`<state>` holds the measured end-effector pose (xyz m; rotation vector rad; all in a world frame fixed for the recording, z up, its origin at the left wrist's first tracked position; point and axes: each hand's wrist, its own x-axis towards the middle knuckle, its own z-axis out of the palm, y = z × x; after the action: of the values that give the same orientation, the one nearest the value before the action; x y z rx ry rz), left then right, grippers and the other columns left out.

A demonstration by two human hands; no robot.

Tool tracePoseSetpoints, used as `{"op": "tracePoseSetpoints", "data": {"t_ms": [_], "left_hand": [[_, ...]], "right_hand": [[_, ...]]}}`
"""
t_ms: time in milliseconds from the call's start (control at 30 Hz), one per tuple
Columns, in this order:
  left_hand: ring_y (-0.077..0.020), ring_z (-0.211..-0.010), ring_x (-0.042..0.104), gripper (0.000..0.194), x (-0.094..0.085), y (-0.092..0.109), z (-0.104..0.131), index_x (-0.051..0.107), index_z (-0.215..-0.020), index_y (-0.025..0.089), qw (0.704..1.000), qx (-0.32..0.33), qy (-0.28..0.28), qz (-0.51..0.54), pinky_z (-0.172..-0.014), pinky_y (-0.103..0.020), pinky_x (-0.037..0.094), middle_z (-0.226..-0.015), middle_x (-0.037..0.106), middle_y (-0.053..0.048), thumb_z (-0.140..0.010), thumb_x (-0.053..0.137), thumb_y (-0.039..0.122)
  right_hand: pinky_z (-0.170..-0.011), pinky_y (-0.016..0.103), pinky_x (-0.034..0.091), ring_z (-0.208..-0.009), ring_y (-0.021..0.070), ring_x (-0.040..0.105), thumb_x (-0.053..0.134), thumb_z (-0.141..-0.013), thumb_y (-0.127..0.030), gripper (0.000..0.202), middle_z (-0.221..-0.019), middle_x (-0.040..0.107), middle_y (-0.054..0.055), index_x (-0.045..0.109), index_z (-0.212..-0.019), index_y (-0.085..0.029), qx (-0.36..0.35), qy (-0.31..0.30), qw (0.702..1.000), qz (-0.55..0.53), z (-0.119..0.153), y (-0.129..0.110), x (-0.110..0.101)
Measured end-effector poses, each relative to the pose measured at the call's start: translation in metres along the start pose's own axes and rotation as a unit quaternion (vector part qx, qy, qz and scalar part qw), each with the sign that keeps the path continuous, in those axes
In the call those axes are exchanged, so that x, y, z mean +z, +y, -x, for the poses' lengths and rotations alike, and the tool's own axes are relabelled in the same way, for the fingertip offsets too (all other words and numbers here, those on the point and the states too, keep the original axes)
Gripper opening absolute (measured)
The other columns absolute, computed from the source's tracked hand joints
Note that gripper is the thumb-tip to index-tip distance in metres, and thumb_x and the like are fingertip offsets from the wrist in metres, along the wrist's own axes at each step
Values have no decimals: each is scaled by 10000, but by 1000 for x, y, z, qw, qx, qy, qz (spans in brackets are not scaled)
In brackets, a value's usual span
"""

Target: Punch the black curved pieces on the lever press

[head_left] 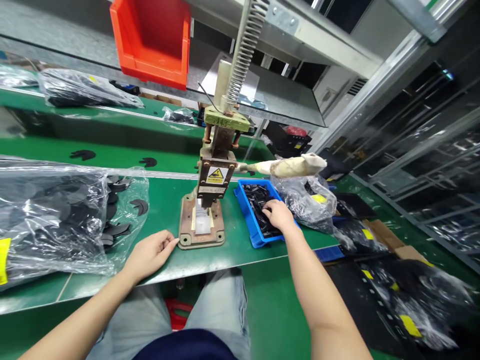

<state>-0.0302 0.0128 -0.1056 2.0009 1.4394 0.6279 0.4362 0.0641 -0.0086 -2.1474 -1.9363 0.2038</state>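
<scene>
My left hand (pixel 151 254) rests on the green bench edge, fingers curled together, its fingertips beside the base of a hand press (pixel 185 220); whether anything is between them is hidden. A whitish block (pixel 203 223) lies on the press base under the ram. My right hand (pixel 278 215) reaches into a blue tray (pixel 252 227) of small black parts (pixel 256 197), its fingers bent down and pressed together among them; what they grip cannot be made out. The press lever (pixel 296 166), wrapped in pale material, sticks out to the right above the tray.
A large clear bag (pixel 56 215) of dark curved pieces lies at the left. Loose curved pieces (pixel 83 154) lie on the green surface behind. An orange bin (pixel 152 45) sits above the press. More plastic bags (pixel 305 200) lie beyond the tray on the right.
</scene>
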Motion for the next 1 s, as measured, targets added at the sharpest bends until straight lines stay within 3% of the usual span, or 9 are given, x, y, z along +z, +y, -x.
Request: {"op": "tracePoseSetpoints", "data": {"t_ms": [133,233,300,400,467,567,733,1000], "left_hand": [[-178,-680,599,398,1,-7,-2,673,-876,236,998,-2,27,61,-672,-281,466,-715,637,17,-977,543,599],[-158,-648,562,402,-1,-2,-1,645,-858,214,989,-12,84,123,-637,-269,463,-699,602,19,-972,569,593],[-148,-644,548,377,-3,12,4,641,-868,206,982,-9,118,145,-627,-263,462,-708,598,18,-981,585,561],[-148,-704,587,289,-5,47,15,669,-939,200,976,51,127,169,-668,-262,497,-794,651,-4,-997,611,477],[-152,-772,629,215,-3,70,22,680,-1067,203,969,124,97,190,-717,-270,529,-884,682,-22,-1001,631,401],[-157,-828,662,280,0,92,30,650,-1248,221,959,205,44,191,-761,-289,560,-1014,715,-49,-988,666,323],[-152,-828,668,296,0,100,38,640,-1273,224,950,251,36,183,-782,-296,569,-1061,726,-58,-980,678,240],[-147,-823,648,207,-6,102,43,683,-1186,216,945,251,32,207,-770,-285,540,-976,718,-46,-978,687,219]], "right_hand": [[-1100,469,482,-1095,252,631,651,-943,-403,236,-1058,702,118,738,-956,-184,-5,115,988,-99,17,-2,-10],[-924,421,553,-915,220,649,546,-988,-446,328,-995,700,104,705,-1085,-176,-16,189,961,-201,41,-18,-3],[-839,383,575,-871,196,663,533,-1002,-453,330,-1017,709,92,672,-1139,-186,-42,210,938,-274,64,-38,12],[-830,363,594,-890,182,699,626,-977,-400,220,-1023,730,69,679,-1094,-222,-101,200,902,-370,103,-78,43],[-854,378,603,-914,190,716,672,-957,-347,145,-990,746,57,706,-1052,-243,-145,176,876,-424,126,-104,63],[-850,397,606,-918,203,728,713,-928,-269,118,-943,766,41,737,-1043,-276,-200,137,840,-486,147,-132,83],[-820,393,602,-895,199,733,723,-903,-149,238,-961,782,35,746,-1090,-294,-235,102,806,-533,155,-151,94],[-830,389,599,-911,190,728,701,-914,-122,251,-981,782,43,741,-1104,-279,-255,93,797,-539,155,-152,100]]}}
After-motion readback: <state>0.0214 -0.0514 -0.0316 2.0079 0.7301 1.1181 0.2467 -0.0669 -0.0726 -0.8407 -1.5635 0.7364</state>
